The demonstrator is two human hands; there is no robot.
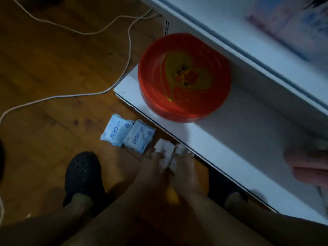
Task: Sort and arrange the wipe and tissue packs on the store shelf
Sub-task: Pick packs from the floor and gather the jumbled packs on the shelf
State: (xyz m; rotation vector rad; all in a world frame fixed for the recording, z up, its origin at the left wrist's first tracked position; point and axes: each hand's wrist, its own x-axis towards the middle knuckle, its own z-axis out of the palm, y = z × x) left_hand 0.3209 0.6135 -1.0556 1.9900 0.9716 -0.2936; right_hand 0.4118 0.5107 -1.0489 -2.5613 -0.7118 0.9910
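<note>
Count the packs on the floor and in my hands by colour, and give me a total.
blue packs: 2
white packs: 2
Total: 4

Red round plastic basin (184, 77), seen from above, with a yellow heart motif and small figures printed on its inner base. Brown wooden plank floor (44, 68), crossed by thin white cords (58, 96) that curve and loop across it. Black perforated foam clog (82, 174) on a foot, lower left; second dark clog (218, 183), partly hidden, lower right.
</note>
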